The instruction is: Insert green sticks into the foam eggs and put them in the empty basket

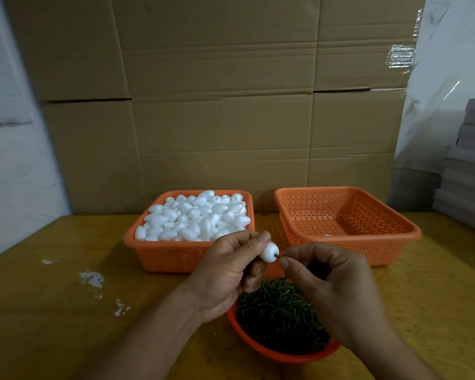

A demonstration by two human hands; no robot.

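My left hand (228, 272) pinches a white foam egg (269, 253) between thumb and fingers, in front of the two baskets. My right hand (329, 286) pinches a short green stick (277, 256) whose tip sits in the egg's right end. Below both hands an orange bowl (272, 352) holds a heap of green sticks (277, 308). An orange basket (159, 256) at centre left is piled with foam eggs (195, 218). To the right stands a perforated orange basket (348, 215); something small and pale lies at its bottom near the front wall.
Everything stands on a yellowish wooden table (66, 311) with white foam crumbs (92, 278) at the left. Large cardboard boxes (217, 105) form a wall behind the baskets. Stacked grey boards (466, 165) sit at the right edge.
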